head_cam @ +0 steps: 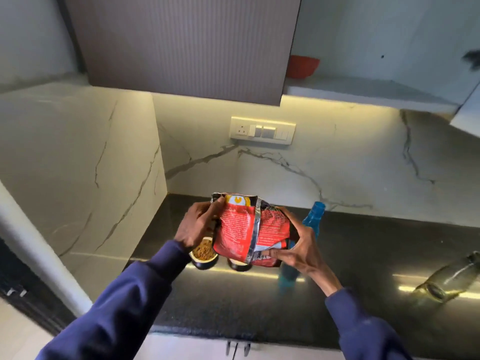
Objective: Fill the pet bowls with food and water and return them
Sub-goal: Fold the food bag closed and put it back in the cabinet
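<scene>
I hold a red pet food bag [241, 229] with a silver seam above the dark counter [363, 255]. My left hand [198, 224] grips its upper left edge near the opening. My right hand [298, 245] clasps its lower right side. Below the bag stands a dark bowl [204, 258] holding brown kibble, partly hidden by my left wrist. A second bowl [237, 265] with a white inside sits right of it, mostly covered by the bag. A blue bottle [313, 216] without a cap stands behind my right hand.
A clear glass bottle [452, 279] lies on its side at the counter's right. A socket and switch plate [262, 131] is on the marble back wall. A brown upper cabinet [187, 48] hangs overhead; a red bowl [302, 66] rests on the shelf to its right.
</scene>
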`<control>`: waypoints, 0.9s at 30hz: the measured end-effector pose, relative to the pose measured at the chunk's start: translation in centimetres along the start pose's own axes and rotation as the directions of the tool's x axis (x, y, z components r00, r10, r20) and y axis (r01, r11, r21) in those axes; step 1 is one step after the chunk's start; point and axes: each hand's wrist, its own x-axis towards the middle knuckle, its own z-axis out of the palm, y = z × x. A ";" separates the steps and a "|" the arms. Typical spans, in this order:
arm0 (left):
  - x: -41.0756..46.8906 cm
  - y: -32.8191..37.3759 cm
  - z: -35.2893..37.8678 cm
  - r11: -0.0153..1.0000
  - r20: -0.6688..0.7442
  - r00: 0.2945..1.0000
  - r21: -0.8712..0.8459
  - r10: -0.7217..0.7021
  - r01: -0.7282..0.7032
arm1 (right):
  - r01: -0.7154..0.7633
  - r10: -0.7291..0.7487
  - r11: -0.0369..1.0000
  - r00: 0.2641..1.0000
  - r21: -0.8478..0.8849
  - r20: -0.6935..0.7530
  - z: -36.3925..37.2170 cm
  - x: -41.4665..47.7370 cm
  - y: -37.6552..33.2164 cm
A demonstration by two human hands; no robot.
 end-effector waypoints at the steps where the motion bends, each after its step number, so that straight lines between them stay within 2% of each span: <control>1: 0.3 1.7 0.4 0.999 -0.022 0.999 0.001 0.038 -0.038 | 0.033 -0.033 0.999 0.999 -0.008 -0.010 -1.6 0.9 -1.2; 7: 2.0 12.9 2.3 0.950 -0.008 0.950 -0.037 0.311 -0.311 | 0.172 -0.176 0.984 0.976 -0.039 -0.127 -11.0 4.4 -8.8; 10: 3.4 17.4 3.6 0.887 -0.061 0.886 -0.005 0.460 -0.461 | 0.239 -0.255 0.965 0.948 -0.105 -0.188 -15.5 5.9 -12.3; 14: 6.1 23.2 5.8 0.808 -0.082 0.811 -0.071 0.579 -0.584 | 0.299 -0.344 0.935 0.894 -0.190 -0.288 -21.0 7.9 -17.0; 18: 10.2 29.0 8.7 0.722 -0.093 0.723 -0.051 0.685 -0.690 | 0.305 -0.404 0.909 0.816 -0.285 -0.413 -26.2 10.3 -19.4; 20: 12.9 31.7 9.9 0.695 -0.084 0.697 -0.062 0.712 -0.716 | 0.287 -0.435 0.890 0.766 -0.355 -0.473 -28.5 11.9 -20.4; 22: 15.5 33.8 10.8 0.701 -0.079 0.703 -0.051 0.707 -0.711 | 0.254 -0.462 0.868 0.729 -0.426 -0.506 -30.0 13.4 -21.2; 25: 19.4 35.2 12.4 0.750 -0.095 0.744 0.077 0.662 -0.657 | 0.166 -0.489 0.826 0.686 -0.539 -0.538 -30.3 16.0 -20.6; 27: 21.3 35.4 13.6 0.786 -0.124 0.778 0.173 0.616 -0.594 | 0.023 -0.443 0.804 0.691 -0.595 -0.571 -29.7 17.7 -18.9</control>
